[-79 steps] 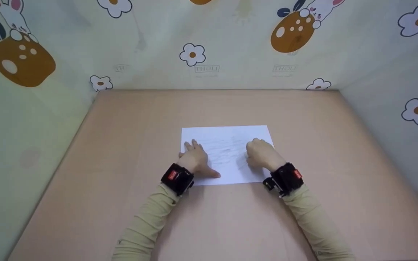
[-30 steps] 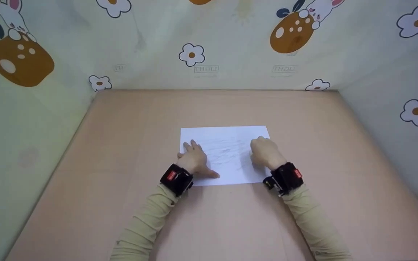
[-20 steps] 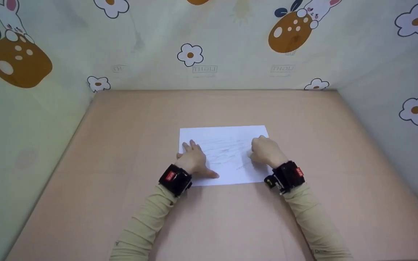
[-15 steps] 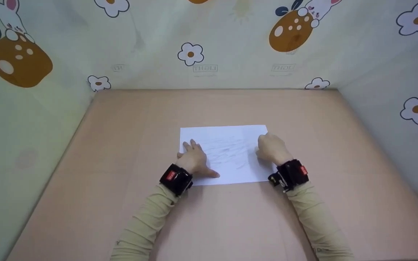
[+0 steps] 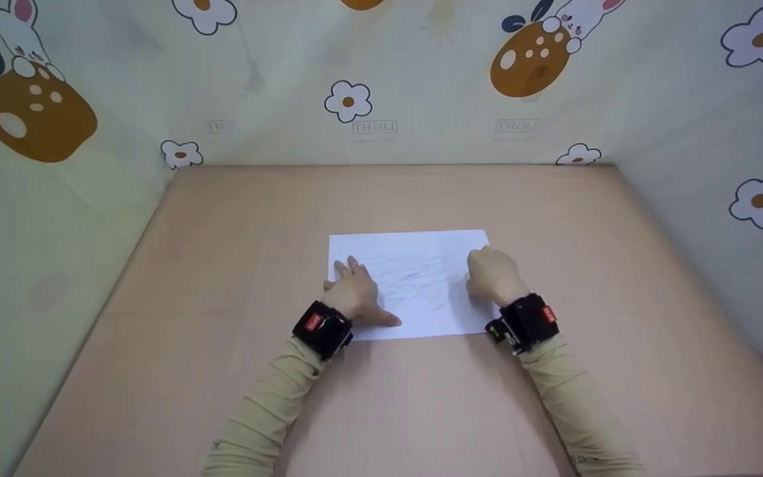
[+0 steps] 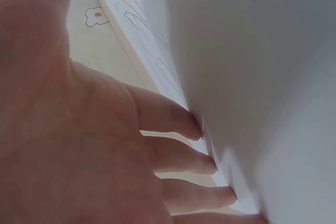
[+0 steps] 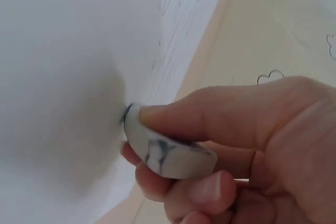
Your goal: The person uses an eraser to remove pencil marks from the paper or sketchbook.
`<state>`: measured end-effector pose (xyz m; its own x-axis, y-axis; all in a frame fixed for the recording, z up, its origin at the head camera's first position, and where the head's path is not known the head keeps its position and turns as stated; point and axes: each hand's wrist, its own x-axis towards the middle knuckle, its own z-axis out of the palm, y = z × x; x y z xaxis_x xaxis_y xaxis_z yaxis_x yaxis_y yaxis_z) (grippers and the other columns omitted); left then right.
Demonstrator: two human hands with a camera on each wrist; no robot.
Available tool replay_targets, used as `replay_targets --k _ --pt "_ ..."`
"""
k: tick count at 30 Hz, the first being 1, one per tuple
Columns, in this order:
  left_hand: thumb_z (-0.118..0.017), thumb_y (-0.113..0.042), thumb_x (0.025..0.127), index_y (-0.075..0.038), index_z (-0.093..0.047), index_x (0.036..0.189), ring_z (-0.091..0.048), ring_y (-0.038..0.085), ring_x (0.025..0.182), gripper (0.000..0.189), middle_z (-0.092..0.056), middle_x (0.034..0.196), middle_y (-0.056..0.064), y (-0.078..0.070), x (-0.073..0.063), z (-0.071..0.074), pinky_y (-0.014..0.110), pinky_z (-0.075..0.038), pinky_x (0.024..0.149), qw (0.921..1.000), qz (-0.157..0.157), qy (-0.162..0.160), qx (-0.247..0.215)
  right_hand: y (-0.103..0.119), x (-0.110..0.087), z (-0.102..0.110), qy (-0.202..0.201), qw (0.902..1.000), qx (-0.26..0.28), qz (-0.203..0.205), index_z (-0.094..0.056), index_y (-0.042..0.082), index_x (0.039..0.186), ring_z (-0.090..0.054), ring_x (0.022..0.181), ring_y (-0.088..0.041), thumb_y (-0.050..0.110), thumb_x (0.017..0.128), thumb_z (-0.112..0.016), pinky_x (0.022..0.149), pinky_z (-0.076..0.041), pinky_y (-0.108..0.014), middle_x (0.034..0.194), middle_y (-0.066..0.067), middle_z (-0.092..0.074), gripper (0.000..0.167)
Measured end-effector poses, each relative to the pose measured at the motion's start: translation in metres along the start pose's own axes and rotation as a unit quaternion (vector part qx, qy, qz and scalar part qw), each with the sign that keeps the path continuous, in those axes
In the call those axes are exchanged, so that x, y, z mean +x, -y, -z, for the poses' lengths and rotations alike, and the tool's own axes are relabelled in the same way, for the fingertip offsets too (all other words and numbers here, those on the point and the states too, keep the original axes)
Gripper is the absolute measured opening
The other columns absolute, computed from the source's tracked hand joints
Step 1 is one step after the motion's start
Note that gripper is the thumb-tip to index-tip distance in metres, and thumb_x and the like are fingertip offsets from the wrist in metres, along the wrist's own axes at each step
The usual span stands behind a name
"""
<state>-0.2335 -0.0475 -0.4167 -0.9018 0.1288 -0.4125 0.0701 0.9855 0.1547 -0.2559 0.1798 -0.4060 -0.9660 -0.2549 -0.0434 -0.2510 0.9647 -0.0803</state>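
Note:
A white sheet of paper (image 5: pixel 414 271) with faint grey pencil-like strokes lies on the table. My left hand (image 5: pixel 355 293) rests on its left part, thumb and fingers spread; in the left wrist view the fingertips (image 6: pixel 207 165) touch the sheet. Over the sheet's right part is my right hand (image 5: pixel 495 277), fingers curled. The right wrist view shows it pinching a white eraser (image 7: pixel 181 162) with dark smudges between thumb and fingers. One end of the eraser touches the paper beside a small dark mark. From the head view, the eraser is mostly hidden under the hand.
The light brown tabletop (image 5: pixel 381 404) extends around the sheet on all sides. Behind it and at both sides hangs a pale cloth (image 5: pixel 275 79) printed with flowers, rabbits and orange fruit. Black camera bands sit on both wrists, over beige sleeves.
My right hand, with the eraser, has shifted right across the sheet over these frames, then slightly back left in the last half second. My left hand and the paper stay in place.

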Motion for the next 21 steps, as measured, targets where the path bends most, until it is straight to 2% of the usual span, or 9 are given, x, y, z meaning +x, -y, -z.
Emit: replay_targets --k 3,5,10,13,15,18,21 --pt "-0.071 -0.07 0.064 0.008 -0.012 0.149 -0.007 0.046 0.145 0.13 -0.002 0.157 0.03 0.0 0.0 0.0 0.064 -0.028 0.11 1.0 0.002 0.0 0.001 0.009 0.0 -0.001 0.017 0.9988 0.002 0.046 -0.061 -0.005 0.076 -0.055 0.067 -0.029 0.004 0.075 -0.059 0.059 -0.053 -0.045 0.082 -0.022 -0.062 0.009" --pt "-0.071 -0.07 0.065 0.008 -0.011 0.149 -0.007 0.046 0.145 0.13 -0.002 0.157 0.03 0.0 -0.001 0.0 0.063 -0.028 0.111 1.0 0.002 0.0 0.001 0.011 0.0 0.0 0.034 0.9977 0.017 0.056 -0.061 -0.004 0.075 -0.053 0.067 -0.027 0.006 0.075 -0.061 0.058 -0.052 -0.043 0.081 -0.02 -0.06 0.011" --pt "-0.071 -0.07 0.065 0.007 -0.011 0.149 -0.007 0.045 0.146 0.129 -0.002 0.157 0.029 0.0 0.0 0.001 0.062 -0.027 0.112 1.0 0.002 -0.001 -0.005 -0.005 0.003 0.005 0.036 0.9989 0.032 -0.001 -0.062 -0.004 0.074 -0.048 0.063 -0.022 0.011 0.075 -0.065 0.053 -0.043 -0.034 0.073 -0.013 -0.056 0.016" --pt "-0.071 -0.07 0.064 0.006 -0.012 0.149 -0.007 0.045 0.146 0.129 -0.003 0.157 0.029 -0.001 -0.001 0.0 0.062 -0.027 0.112 1.0 0.002 -0.005 -0.005 -0.011 0.004 0.006 0.025 0.9993 0.021 -0.017 -0.061 -0.005 0.075 -0.049 0.061 -0.023 0.008 0.075 -0.061 0.051 -0.043 -0.035 0.072 -0.014 -0.057 0.013" --pt "-0.071 -0.071 0.065 0.006 -0.012 0.149 -0.008 0.046 0.145 0.129 -0.003 0.157 0.029 -0.002 -0.001 0.0 0.063 -0.027 0.112 1.0 0.001 -0.006 -0.001 -0.01 0.004 0.006 0.024 0.9996 0.012 -0.004 -0.062 -0.006 0.078 -0.051 0.063 -0.025 0.006 0.075 -0.06 0.053 -0.047 -0.038 0.076 -0.017 -0.06 0.013" --pt "-0.071 -0.071 0.065 0.007 -0.012 0.149 -0.008 0.047 0.145 0.129 -0.004 0.157 0.03 -0.002 -0.001 -0.001 0.064 -0.028 0.111 1.0 0.0 -0.006 0.002 -0.006 0.005 0.004 0.037 0.9982 0.026 0.039 -0.058 0.0 0.066 -0.044 0.058 -0.021 0.005 0.073 -0.06 0.048 -0.041 -0.032 0.066 -0.011 -0.054 0.01" --pt "-0.07 -0.071 0.066 0.008 -0.012 0.149 -0.008 0.048 0.145 0.128 -0.003 0.156 0.031 -0.002 -0.001 0.0 0.064 -0.029 0.11 1.0 -0.002 0.0 0.007 -0.008 0.005 0.003 0.058 0.9945 0.059 0.064 -0.061 0.0 0.063 -0.04 0.057 -0.017 0.009 0.073 -0.063 0.048 -0.035 -0.027 0.062 -0.006 -0.052 0.013"
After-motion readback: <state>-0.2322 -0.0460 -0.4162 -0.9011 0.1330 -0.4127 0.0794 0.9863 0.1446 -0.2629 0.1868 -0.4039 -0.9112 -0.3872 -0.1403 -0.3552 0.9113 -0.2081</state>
